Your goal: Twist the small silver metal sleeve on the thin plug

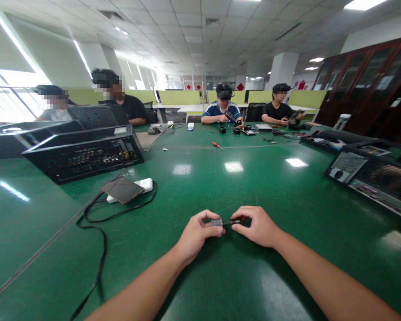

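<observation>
Low over the green table, my left hand (197,232) pinches a small grey cylindrical piece (217,222) between thumb and fingers. A thin dark shaft (227,223) runs from that piece across to my right hand (259,226). There my right thumb and fingertips close on a dark, ringed rod-like end (235,221). The two parts lie in one line and seem joined, though the exact kind of object is too small to make out. Both hands are closed, a short gap apart.
A white power strip (147,184) with a brown flat piece (123,190) on it and a black cable (103,249) lies left. Open computer cases stand left (87,154) and right (370,174). Farther off lies an orange screwdriver (217,145). Several people sit across the table.
</observation>
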`<state>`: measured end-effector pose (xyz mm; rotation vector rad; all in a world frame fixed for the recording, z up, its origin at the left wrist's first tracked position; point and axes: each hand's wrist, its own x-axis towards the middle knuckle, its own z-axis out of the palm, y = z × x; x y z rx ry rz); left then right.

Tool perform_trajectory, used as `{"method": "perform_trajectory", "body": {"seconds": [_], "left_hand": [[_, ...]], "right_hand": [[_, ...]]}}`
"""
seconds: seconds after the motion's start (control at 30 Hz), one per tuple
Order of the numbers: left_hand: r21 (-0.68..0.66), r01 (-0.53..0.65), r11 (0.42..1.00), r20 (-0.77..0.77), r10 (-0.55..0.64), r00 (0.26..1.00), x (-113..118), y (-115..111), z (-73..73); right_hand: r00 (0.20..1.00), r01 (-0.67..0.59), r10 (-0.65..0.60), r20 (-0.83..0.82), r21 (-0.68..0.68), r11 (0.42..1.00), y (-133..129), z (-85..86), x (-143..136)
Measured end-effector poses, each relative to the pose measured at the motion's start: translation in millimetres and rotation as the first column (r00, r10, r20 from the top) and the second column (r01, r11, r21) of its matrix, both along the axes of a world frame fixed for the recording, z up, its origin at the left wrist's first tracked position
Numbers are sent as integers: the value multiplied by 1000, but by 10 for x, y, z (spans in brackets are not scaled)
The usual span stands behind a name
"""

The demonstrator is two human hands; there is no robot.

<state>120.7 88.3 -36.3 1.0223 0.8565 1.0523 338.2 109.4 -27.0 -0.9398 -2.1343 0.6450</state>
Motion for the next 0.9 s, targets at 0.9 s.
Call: {"method": "perform_trajectory", "body": {"seconds": [0.9], "left_hand": [[2,-14,1000,-9,14,1000,3,0,19]], "right_hand": [[1000,-7,7,19,34,999,1,5,22]]}}
